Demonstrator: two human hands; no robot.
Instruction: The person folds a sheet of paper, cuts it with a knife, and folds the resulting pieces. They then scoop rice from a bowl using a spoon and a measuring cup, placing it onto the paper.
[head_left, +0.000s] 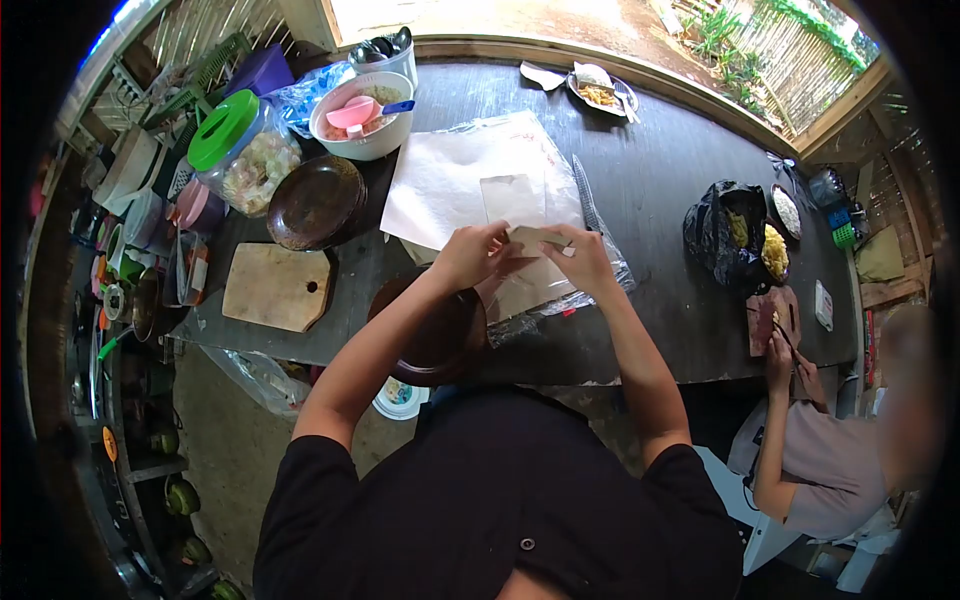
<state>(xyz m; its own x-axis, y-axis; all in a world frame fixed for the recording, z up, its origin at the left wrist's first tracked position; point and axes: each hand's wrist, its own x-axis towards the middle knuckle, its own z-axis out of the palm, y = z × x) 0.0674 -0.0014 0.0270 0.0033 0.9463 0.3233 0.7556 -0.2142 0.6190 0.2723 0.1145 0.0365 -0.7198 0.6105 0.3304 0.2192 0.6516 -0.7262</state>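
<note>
Both hands are raised over a stack of large white paper sheets on the dark table. Between them is a small piece of light brown paper. My left hand pinches its left side, and my right hand pinches the right. Just beyond the fingers, a smaller pale paper piece lies on the stack. Clear plastic wrap shows along the stack's right and near edges. A round dark brown plate sits below my left forearm, which partly hides it.
Left of the papers are a white bowl with a pink scoop, stacked brown plates, a wooden cutting board and a green-lidded jar. At right, a person works at a small board near a black plastic bag.
</note>
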